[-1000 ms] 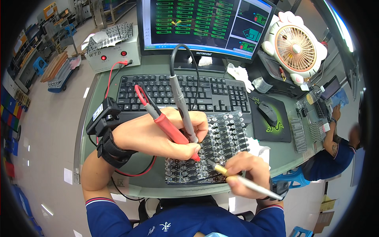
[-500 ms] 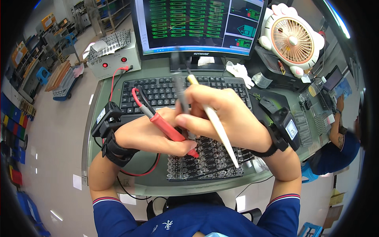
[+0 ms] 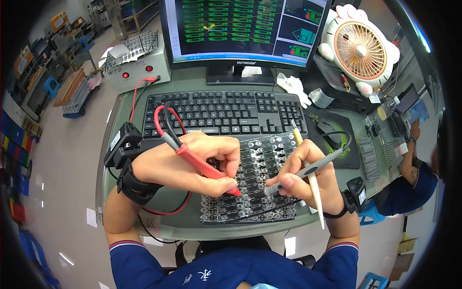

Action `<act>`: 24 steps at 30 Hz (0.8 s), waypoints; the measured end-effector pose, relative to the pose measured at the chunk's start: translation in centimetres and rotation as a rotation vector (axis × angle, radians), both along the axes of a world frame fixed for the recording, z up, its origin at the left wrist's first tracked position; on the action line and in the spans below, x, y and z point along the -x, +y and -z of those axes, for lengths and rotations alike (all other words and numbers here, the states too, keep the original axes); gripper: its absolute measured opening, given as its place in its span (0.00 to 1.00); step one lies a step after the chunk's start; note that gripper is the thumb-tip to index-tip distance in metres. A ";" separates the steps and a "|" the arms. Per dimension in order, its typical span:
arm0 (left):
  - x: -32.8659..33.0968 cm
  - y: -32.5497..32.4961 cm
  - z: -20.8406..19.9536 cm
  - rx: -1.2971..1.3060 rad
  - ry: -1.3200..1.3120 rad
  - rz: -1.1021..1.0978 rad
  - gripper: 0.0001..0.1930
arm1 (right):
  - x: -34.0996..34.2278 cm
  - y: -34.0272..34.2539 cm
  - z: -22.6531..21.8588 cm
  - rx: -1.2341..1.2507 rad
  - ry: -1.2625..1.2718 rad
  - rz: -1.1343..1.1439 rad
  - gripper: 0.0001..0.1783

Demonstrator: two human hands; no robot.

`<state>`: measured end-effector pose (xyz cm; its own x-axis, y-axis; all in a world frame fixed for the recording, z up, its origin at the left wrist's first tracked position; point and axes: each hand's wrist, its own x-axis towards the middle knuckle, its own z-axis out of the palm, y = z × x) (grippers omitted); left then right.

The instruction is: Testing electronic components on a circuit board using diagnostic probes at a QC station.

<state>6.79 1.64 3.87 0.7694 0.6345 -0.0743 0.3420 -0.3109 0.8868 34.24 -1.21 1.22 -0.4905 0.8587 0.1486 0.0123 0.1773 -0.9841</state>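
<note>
My left hand (image 3: 192, 161) is closed around a red test probe (image 3: 202, 164). Its tip is over the lower part of a panel of small circuit boards (image 3: 250, 161) lying on the bench. In my right hand (image 3: 310, 176), closed too, a grey pen-shaped probe (image 3: 315, 166) with a dark cord slants toward the panel. Whether either tip touches the boards I cannot tell. A thin cream stick (image 3: 315, 192) with a yellow collar and a narrow upper end is also held between the right fingers, crossing the grey probe.
Behind the panel lie a black keyboard (image 3: 221, 113) and a mouse (image 3: 329, 135) on a mat. A monitor (image 3: 233, 63) stands beyond, with a metal box (image 3: 137, 72) to the left and a cat-shaped fan (image 3: 360, 50) to the right. Another person (image 3: 409, 190) sits at far right.
My right hand has moved right and down, apart from my left hand. The grey probe has swung from upright to slanting over the panel. My left hand has barely moved.
</note>
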 end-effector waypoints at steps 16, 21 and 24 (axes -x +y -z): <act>0.1 0.0 0.4 -0.029 -0.027 -0.010 0.09 | 0.1 -0.2 0.0 -0.014 0.013 -0.024 0.13; 0.1 0.0 0.3 -0.060 -0.021 0.002 0.09 | 0.1 -0.1 0.3 -0.054 -0.008 -0.025 0.13; 0.0 0.1 0.4 -0.025 -0.030 0.021 0.08 | -0.1 -0.1 0.3 -0.061 -0.001 -0.028 0.13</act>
<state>6.76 1.75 3.52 0.7842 0.6196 -0.0351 0.3083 -0.3399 0.8885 34.38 -1.34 0.96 -0.5142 0.8340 0.2000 0.0077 0.2377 -0.9713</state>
